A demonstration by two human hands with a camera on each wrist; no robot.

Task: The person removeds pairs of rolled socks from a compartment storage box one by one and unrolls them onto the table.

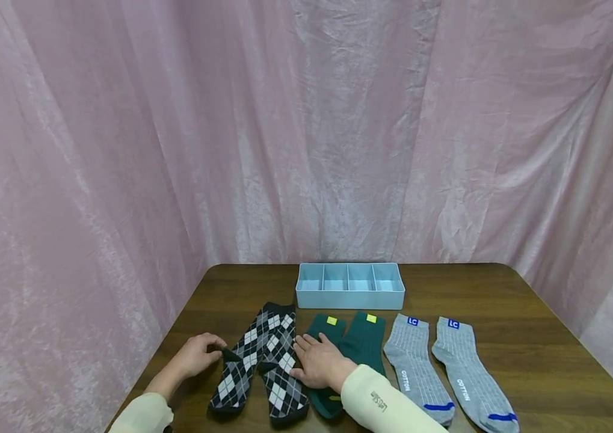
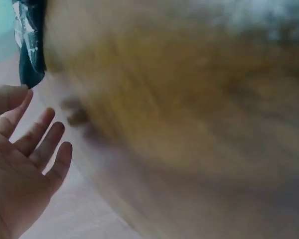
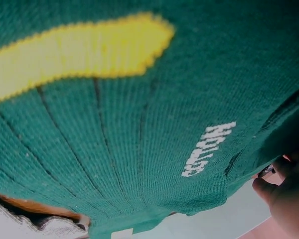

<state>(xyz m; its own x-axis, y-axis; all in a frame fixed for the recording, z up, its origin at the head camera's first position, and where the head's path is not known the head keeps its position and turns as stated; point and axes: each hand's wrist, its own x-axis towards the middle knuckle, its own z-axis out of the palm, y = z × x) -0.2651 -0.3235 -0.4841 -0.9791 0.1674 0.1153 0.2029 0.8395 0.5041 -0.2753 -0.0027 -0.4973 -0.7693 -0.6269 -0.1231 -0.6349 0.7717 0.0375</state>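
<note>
A pair of black, grey and white argyle socks (image 1: 278, 391) lies with the tops together and the feet spread. My left hand (image 1: 200, 355) pinches the dark heel of the left argyle sock (image 1: 230, 385) between thumb and forefinger. In the left wrist view, that sock's dark end (image 2: 32, 72) meets the thumb tip, while the other fingers (image 2: 60, 162) stay spread. My right hand (image 1: 319, 362) lies palm down with extended fingers, at the edge of the right argyle sock and over a green sock (image 1: 330, 328). A green sock with white lettering (image 3: 189, 99) fills most of the right wrist view.
Behind the socks stands a light blue divided box (image 1: 349, 299). Another green sock (image 1: 366, 343) and two grey socks (image 1: 414, 361) lie to the right on the brown wooden table (image 1: 533, 349). A pink curtain (image 1: 338, 132) hangs behind the table.
</note>
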